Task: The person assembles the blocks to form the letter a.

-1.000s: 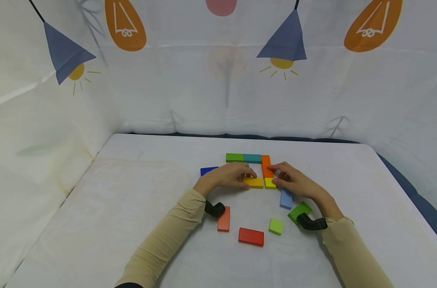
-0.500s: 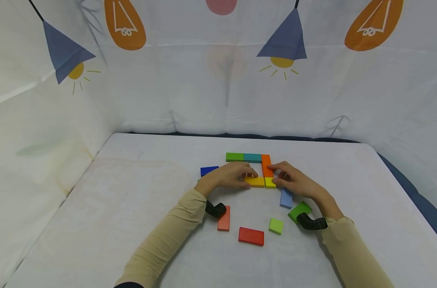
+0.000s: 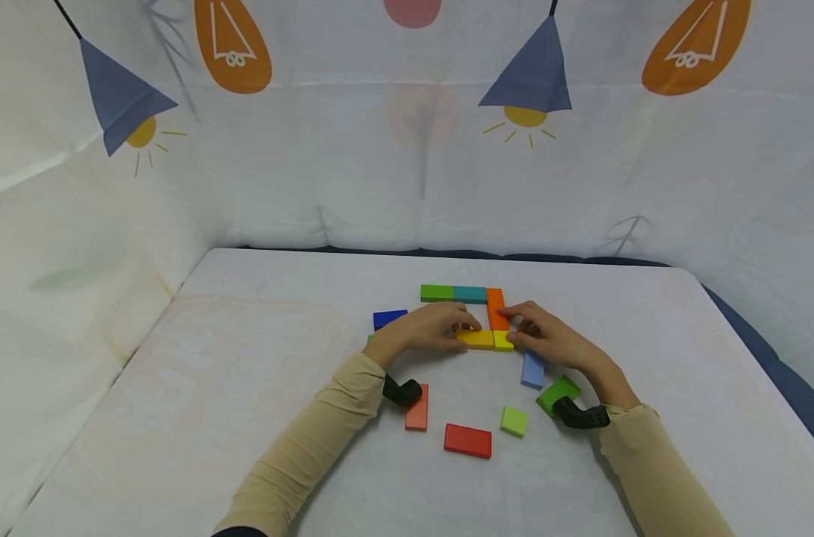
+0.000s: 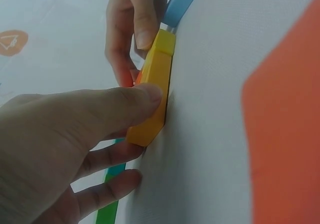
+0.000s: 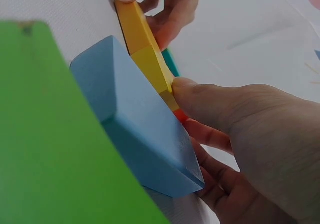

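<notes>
Near the middle of the table, my left hand (image 3: 426, 327) pinches an amber rectangular block (image 3: 475, 340) between thumb and fingers; the left wrist view shows the thumb (image 4: 149, 94) on its near face. The amber block's right end meets a small yellow block (image 3: 503, 341). My right hand (image 3: 553, 335) touches that yellow block with its thumb (image 5: 186, 88), while its index finger lies against an upright orange block (image 3: 497, 309). Beyond them, a green block (image 3: 437, 293) and a teal block (image 3: 470, 294) form a row joined to the orange one's far end.
A light blue block (image 3: 532, 371) and a green block (image 3: 560, 393) lie by my right wrist. Closer in are a lime block (image 3: 513, 421), a red block (image 3: 468, 441) and a salmon block (image 3: 417, 410). A dark blue block (image 3: 388, 318) sits behind my left wrist.
My left hand has slid the amber block slightly right, and the gap between it and the yellow block has closed. My right hand has stayed in place.
</notes>
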Motion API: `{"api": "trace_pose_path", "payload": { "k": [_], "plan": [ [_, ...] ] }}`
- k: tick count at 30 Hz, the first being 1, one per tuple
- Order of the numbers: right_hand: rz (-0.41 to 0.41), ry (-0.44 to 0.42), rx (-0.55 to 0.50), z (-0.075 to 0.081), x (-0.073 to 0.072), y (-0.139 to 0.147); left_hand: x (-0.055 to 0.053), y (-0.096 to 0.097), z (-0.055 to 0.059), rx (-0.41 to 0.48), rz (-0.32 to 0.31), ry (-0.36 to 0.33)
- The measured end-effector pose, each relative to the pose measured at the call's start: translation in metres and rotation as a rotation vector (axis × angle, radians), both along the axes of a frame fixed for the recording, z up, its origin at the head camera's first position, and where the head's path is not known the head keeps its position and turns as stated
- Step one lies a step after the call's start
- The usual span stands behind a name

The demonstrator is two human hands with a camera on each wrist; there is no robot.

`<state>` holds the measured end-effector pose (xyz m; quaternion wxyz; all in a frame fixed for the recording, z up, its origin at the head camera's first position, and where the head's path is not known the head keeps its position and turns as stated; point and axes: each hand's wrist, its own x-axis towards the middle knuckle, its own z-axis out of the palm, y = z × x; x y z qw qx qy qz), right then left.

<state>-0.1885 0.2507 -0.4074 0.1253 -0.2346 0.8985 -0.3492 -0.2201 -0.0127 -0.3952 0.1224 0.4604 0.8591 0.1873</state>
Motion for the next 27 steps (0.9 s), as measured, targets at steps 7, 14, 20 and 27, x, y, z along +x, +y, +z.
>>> {"api": "trace_pose_path", "payload": {
  "k": [7, 14, 20, 27],
  "plan": [
    [0.0, 0.003, -0.004, 0.0001, 0.0006, 0.0, 0.0013, 0.0008, 0.0011, -0.013, 0.007, 0.004],
    [0.008, 0.014, -0.005, 0.0005, 0.0011, -0.0007, 0.0015, 0.0013, 0.0009, -0.011, 0.008, 0.015],
    [0.009, 0.014, 0.0, -0.0001, 0.0006, 0.0, 0.0009, 0.0016, 0.0003, -0.008, 0.006, 0.015],
    [0.006, 0.014, 0.003, 0.0, 0.0009, 0.0003, 0.0006, 0.0015, 0.0002, -0.003, -0.003, 0.021]
  ]
}}
